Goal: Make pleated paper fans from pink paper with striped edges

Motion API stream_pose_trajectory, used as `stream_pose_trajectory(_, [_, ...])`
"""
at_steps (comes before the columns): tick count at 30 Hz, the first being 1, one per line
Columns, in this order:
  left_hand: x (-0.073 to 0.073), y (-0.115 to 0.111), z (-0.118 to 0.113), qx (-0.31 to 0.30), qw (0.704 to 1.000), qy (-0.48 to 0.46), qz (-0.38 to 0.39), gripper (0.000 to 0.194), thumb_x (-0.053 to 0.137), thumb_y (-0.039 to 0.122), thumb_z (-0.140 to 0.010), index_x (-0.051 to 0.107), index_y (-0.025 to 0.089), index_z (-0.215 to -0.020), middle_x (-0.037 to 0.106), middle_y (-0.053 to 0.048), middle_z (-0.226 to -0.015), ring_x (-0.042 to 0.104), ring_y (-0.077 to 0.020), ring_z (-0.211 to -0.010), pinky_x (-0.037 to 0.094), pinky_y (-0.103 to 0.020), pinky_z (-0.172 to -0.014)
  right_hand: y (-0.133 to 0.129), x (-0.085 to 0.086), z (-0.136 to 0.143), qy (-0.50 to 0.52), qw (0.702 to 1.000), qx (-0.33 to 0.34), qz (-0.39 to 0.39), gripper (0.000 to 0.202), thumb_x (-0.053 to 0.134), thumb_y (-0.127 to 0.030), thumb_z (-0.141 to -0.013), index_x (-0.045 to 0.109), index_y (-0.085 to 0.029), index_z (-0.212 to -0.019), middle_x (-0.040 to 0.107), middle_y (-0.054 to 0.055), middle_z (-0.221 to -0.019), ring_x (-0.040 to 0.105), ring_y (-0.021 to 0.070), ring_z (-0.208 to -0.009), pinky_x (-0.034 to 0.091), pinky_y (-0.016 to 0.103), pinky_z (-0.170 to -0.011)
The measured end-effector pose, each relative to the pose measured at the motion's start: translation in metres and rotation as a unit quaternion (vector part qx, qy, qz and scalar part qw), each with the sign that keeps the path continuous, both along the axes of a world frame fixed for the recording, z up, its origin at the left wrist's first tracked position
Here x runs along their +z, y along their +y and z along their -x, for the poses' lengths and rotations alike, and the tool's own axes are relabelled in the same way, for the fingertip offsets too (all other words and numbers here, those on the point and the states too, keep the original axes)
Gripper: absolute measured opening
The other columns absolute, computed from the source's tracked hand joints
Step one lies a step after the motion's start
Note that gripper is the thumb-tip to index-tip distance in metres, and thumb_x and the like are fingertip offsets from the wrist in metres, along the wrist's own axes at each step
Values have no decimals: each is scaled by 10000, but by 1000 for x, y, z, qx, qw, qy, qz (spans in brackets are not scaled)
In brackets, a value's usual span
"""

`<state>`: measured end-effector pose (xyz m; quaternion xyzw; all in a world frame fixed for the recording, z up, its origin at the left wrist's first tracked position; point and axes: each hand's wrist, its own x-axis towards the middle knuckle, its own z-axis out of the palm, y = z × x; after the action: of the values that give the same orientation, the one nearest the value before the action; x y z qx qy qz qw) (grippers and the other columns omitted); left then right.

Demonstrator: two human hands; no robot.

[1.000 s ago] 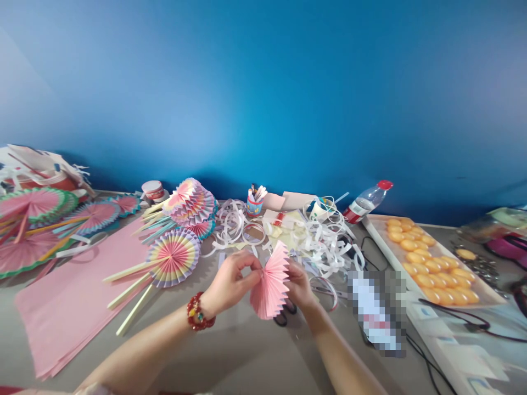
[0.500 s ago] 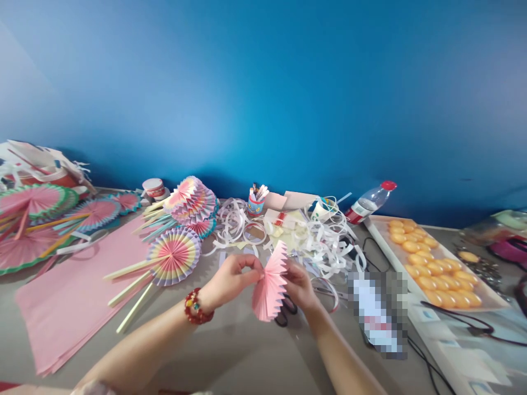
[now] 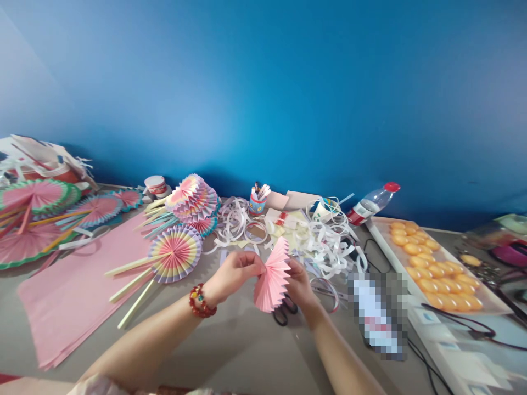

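Note:
A pleated pink paper fan (image 3: 272,282) is spread in a half circle between my hands, above the grey table. My left hand (image 3: 237,274) pinches it near the gathered centre with thumb and fingertips. At the other side, my right hand (image 3: 302,285) is curled against the fan's right edge, its fingertips partly hidden behind the paper. Black scissor handles (image 3: 284,315) show on the table just below the fan. Left of my hands lies a finished round paper fan (image 3: 175,255) with pale yellow sticks, on a stack of pink paper (image 3: 88,285).
White paper strips (image 3: 333,241) lie tangled behind my hands. Along the blue wall stand a cup of pens (image 3: 257,203) and a red-capped bottle (image 3: 373,204). A tray of orange-yellow oval pieces (image 3: 389,263) sits right, near black cords. More paper fans (image 3: 35,197) fill the far left.
The fan has opened slightly and shifted a little in my hands. Both hands keep their hold, and the view has moved only slightly.

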<state>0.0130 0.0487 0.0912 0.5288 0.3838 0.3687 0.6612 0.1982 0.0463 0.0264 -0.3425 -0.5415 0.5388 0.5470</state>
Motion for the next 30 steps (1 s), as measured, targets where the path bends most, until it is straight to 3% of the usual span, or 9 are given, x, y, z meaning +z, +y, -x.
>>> stream_pose_trajectory(8, [1,1,3,-2,997,58,-41,189,615,300,-776,612,137,-680,591,3,-653,516,-119,-629,402,-224,-641,3,5,-10,-81,994,15,-74,175,705,-394,-815,664,-224,-805,658,20,-761,610,163,-680,516,277,-636])
stream_pose_trajectory(14, [-3,1,3,18,987,110,-118,187,604,290,-786,606,146,-667,597,8,-669,527,-129,-666,405,-221,-668,0,22,-11,-140,981,17,-131,49,660,-283,-862,685,-241,-859,686,9,-776,628,160,-715,496,269,-690])
stream_pose_trajectory(19, [-2,2,3,-8,996,63,-57,173,620,288,-765,597,144,-673,589,12,-662,514,-118,-643,401,-212,-640,2,28,-14,-200,959,21,-200,85,639,-270,-873,693,-232,-819,712,25,-780,646,169,-724,497,283,-696])
stream_pose_trajectory(30, [2,2,7,-43,999,16,3,204,657,325,-738,612,145,-653,588,-1,-672,512,-127,-657,399,-235,-663,3,14,-11,-156,975,10,-161,151,678,-371,-843,714,-249,-762,707,24,-751,624,187,-694,506,319,-697])
